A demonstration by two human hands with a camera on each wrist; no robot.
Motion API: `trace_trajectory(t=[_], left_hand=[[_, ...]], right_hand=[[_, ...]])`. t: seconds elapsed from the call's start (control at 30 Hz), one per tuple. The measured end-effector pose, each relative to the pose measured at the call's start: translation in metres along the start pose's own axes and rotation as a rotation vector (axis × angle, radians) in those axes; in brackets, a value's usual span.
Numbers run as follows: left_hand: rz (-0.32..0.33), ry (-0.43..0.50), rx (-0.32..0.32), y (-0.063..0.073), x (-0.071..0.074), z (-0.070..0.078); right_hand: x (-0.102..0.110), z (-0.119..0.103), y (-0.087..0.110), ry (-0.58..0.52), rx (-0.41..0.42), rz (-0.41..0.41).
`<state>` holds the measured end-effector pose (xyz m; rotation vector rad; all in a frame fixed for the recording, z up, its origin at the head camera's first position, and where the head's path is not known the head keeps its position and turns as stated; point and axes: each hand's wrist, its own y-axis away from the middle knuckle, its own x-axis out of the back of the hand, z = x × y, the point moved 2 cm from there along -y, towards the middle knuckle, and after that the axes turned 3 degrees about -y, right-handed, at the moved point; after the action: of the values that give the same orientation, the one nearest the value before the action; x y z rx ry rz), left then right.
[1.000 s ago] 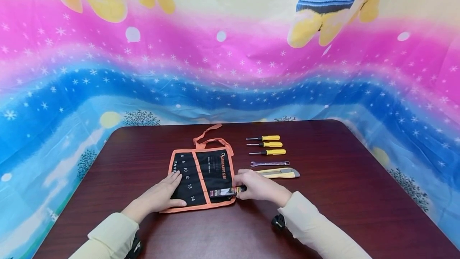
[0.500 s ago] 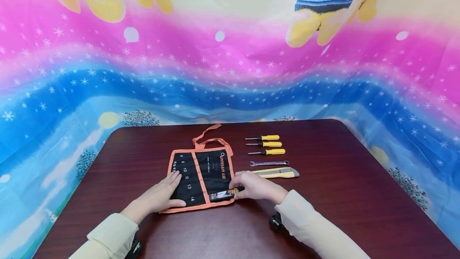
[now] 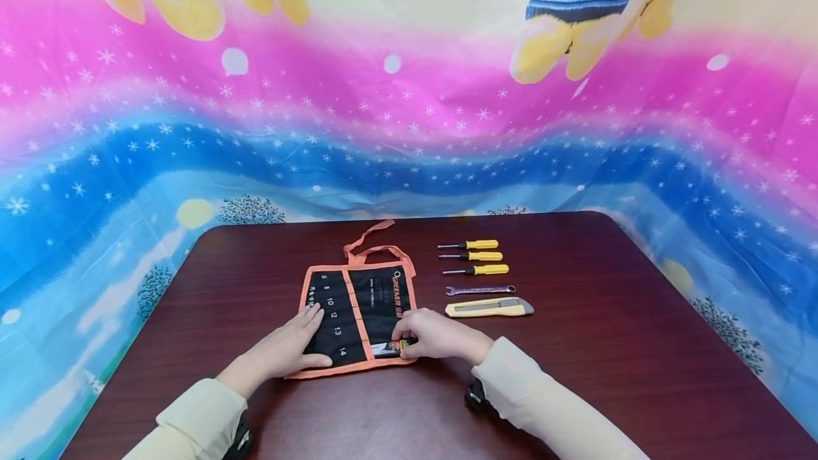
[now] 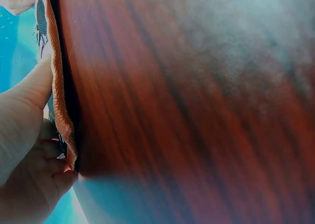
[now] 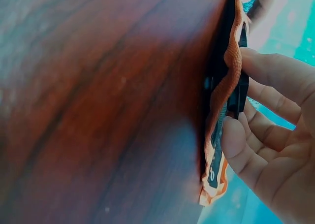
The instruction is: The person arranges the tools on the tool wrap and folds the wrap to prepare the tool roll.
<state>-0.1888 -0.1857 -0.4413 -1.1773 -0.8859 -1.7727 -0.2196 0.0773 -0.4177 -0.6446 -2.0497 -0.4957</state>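
Head: right hand [image 3: 441, 336] pinches black blade case [image 3: 388, 348] on tool pouch [image 3: 377, 318], lower centre; left hand [image 3: 281, 346] lies flat on pouch, fingers straight. Wrench [image 3: 479, 290] and utility knife [image 3: 489, 307], right, show only here.

Left wrist: orange edge [image 4: 57, 86] beside hand, left.

Right wrist: fingers [image 5: 273, 69] narrowly parted around case, right.

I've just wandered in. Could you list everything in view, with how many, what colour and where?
Tool pouch: one, black with orange edging, open on the table's middle
Tie strap: one, orange, at the pouch's far edge
Small pack: one, mostly black, at the pouch's near right corner
Screwdrivers: three, yellow handles, right of the pouch
Wrench: one, silvery, nearer than the screwdrivers
Utility knife: one, pale yellow, nearer than the wrench
Table: one, dark reddish brown, under everything
Backdrop: multicoloured, behind the table
Left hand: one, flat on the pouch
Right hand: one, pinching the pack
Sleeves: two, cream, on both arms
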Motion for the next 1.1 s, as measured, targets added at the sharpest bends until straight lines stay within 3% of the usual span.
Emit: trace_trajectory(t=[0.4,0.93,1.1], left_hand=[[-0.015,0.017,-0.007,0.000,-0.001,0.000],[0.033,-0.052,-0.052,0.000,-0.004,0.002],[0.053,-0.073,-0.056,0.000,-0.006,0.002]], right_hand=[[-0.010,-0.007,-0.014,0.002,0.014,-0.002],[-0.019,-0.022,-0.029,0.040,-0.026,-0.013],[-0.020,-0.027,-0.032,0.006,-0.025,-0.009]])
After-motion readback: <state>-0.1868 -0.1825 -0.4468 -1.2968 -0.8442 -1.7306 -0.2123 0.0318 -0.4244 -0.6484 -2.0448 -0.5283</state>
